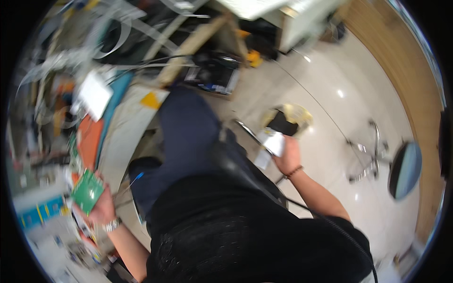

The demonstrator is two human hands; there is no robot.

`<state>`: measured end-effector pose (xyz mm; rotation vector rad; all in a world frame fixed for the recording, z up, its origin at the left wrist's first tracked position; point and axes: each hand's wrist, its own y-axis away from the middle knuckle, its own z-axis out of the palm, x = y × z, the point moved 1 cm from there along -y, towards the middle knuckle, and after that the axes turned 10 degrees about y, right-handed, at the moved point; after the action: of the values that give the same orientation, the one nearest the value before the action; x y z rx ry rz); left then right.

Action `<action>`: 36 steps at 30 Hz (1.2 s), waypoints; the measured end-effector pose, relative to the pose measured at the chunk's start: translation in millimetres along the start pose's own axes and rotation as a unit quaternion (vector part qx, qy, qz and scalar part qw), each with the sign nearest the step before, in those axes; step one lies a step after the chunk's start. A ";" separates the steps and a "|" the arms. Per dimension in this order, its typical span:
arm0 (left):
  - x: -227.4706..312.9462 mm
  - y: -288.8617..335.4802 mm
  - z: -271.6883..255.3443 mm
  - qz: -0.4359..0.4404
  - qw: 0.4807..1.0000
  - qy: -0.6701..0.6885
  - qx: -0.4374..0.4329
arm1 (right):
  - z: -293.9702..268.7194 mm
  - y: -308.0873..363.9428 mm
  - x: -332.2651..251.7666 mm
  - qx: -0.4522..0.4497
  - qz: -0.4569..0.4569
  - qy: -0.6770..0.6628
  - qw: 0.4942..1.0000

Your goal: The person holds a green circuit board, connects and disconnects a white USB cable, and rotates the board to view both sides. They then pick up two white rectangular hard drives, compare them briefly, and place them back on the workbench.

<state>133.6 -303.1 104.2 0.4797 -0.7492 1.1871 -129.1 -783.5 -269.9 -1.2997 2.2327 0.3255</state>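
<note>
My left hand (104,207) is closed on a green circuit board (88,192), held flat beside the cluttered bench at the left. Out to the right, my right hand (289,156) grips a small white and silvery flat piece (272,142), too blurred to name. Below and beyond that hand, a round yellowish bin (299,114) stands on the floor with something black (283,123) in it. The fingertips of my right hand are partly hidden behind the white piece.
A bench edge (123,123) runs along my left, with an orange sheet (88,139), a white sheet (94,95) and tangled cables. Ahead sits an open box of dark things (214,75). A round stool (406,170) and a chrome chair base (370,155) are at the right. A black cord (330,224) crosses my right side.
</note>
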 end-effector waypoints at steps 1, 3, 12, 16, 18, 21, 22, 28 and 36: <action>3.6 -0.5 -3.8 0.017 0.999 0.007 0.029 | -8.0 -13.0 1.1 0.020 -0.009 0.002 1.000; 11.2 -3.4 -9.6 0.053 0.998 -0.003 0.029 | -26.8 -40.9 0.8 0.061 0.010 -0.011 0.998; 42.9 -12.4 -42.4 0.126 0.982 0.136 -0.022 | -162.5 -149.2 -100.8 0.150 -0.036 -0.130 0.980; 53.3 -13.4 -66.7 0.132 0.970 0.203 -0.030 | -197.4 -160.7 -189.3 0.117 -0.153 -0.271 0.943; 63.8 -14.7 -81.8 0.144 0.967 0.205 -0.040 | -203.5 -161.3 -230.1 0.099 -0.176 -0.285 0.937; 100.9 -18.2 -108.1 0.208 0.963 0.171 -0.026 | -195.7 -161.0 -282.9 0.054 -0.186 -0.353 0.915; 118.6 -17.1 -117.3 0.223 0.958 0.178 -0.039 | -190.4 -160.8 -298.4 0.036 -0.179 -0.383 0.905; 158.4 -24.9 -141.0 0.246 0.963 0.105 0.040 | -160.7 -150.4 -374.8 -0.095 -0.210 -0.474 0.850; 89.7 -47.2 -115.4 0.129 0.971 0.191 -0.056 | -124.4 -150.1 -422.8 -0.327 -0.069 -0.694 0.637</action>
<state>225.5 -180.3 95.2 0.0517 -0.5502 1.4197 127.1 -607.0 76.5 -0.8536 0.6269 1.5403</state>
